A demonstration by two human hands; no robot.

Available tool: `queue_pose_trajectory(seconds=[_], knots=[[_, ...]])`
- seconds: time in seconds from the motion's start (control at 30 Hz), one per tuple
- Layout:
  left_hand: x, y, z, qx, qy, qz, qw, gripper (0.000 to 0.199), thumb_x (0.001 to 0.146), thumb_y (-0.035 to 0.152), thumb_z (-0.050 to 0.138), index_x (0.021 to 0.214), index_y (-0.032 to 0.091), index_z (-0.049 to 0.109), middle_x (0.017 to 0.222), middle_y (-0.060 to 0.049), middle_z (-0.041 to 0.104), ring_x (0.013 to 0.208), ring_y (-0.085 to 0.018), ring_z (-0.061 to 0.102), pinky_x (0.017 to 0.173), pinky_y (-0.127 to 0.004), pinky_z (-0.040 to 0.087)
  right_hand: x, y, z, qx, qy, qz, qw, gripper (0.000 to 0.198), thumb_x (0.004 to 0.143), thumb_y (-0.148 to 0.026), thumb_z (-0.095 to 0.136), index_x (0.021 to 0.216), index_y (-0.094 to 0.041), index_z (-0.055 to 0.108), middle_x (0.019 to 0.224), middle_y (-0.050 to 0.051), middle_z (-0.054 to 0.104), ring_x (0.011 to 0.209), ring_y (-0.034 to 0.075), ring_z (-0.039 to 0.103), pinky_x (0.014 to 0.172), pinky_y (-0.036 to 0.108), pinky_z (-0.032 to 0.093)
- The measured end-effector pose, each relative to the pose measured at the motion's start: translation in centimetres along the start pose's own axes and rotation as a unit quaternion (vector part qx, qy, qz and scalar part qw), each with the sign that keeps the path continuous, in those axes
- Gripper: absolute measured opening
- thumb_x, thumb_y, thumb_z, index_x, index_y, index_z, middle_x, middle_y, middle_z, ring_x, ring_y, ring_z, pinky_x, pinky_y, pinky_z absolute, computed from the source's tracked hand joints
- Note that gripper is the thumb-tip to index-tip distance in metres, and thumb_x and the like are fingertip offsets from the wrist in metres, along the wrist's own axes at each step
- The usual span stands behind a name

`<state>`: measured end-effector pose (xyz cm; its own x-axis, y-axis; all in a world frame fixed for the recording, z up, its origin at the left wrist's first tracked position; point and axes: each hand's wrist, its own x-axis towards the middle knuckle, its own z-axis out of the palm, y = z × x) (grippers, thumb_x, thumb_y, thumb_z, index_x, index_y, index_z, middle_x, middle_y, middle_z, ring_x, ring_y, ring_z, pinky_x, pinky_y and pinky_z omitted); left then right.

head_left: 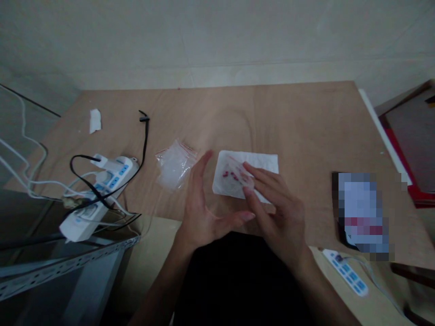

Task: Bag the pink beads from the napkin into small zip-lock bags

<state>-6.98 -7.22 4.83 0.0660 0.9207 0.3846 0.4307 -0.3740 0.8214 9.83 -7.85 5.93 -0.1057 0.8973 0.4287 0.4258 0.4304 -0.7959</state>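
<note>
Pinched by its edge in my right hand (277, 203) is a small clear plastic bag (234, 171) with several dark red bits in it; what the bits are is too small to tell. My left hand (204, 210) is open, thumb and fingers spread apart, to the left of the bag and not touching it. Under the bag a white sheet (268, 159) with rounded left corners lies on the wooden table, partly covered by my right hand. Left of my left hand sits a bunch of clear zip bags (175, 165) with red seal lines.
A white power strip (117, 179) with plugs and tangled black and white cables lies at the table's left edge. A white scrap (95, 121) is farther back. At right lies a blurred-out phone-like object (362, 210). Another power strip (346, 271) is below the front edge.
</note>
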Motion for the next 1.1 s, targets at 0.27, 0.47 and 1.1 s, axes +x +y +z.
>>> queue_pose_trajectory(seconds=[0.27, 0.47, 1.1], knots=[[0.9, -0.8, 0.5, -0.104, -0.019, -0.037, 0.994, 0.077, 0.066, 0.048, 0.082, 0.132, 0.029, 0.046, 0.11, -0.004, 0.059, 0.099, -0.022, 0.061, 0.09, -0.039, 0.051, -0.5, -0.7, 1.4, 0.117, -0.123, 0.004, 0.985, 0.055, 0.093, -0.013, 0.047, 0.144, -0.035, 0.046, 0.133, 0.006, 0.057, 0.124, 0.02, 0.055, 0.102, 0.042, 0.05], [0.9, -1.4, -0.1, -0.031, -0.022, -0.024, 0.999, 0.071, 0.062, 0.052, 0.082, 0.12, 0.027, 0.051, 0.101, -0.003, 0.059, 0.084, -0.019, 0.058, 0.072, -0.033, 0.048, 0.8, -0.2, 0.0, 0.247, -0.118, 0.119, 0.954, 0.037, 0.093, -0.021, 0.051, 0.125, -0.035, 0.065, 0.111, 0.001, 0.073, 0.096, 0.017, 0.069, 0.087, 0.036, 0.058], [2.8, 0.5, -1.3, 0.111, -0.192, 0.064, 0.973, 0.052, 0.072, 0.035, 0.077, 0.112, 0.024, 0.046, 0.107, -0.006, 0.059, 0.098, -0.024, 0.062, 0.084, -0.038, 0.051, 3.6, 0.6, 0.3, 0.288, -0.21, 0.2, 0.913, 0.012, 0.077, -0.021, 0.066, 0.084, -0.022, 0.075, 0.08, 0.0, 0.074, 0.072, 0.014, 0.067, 0.069, 0.029, 0.053]])
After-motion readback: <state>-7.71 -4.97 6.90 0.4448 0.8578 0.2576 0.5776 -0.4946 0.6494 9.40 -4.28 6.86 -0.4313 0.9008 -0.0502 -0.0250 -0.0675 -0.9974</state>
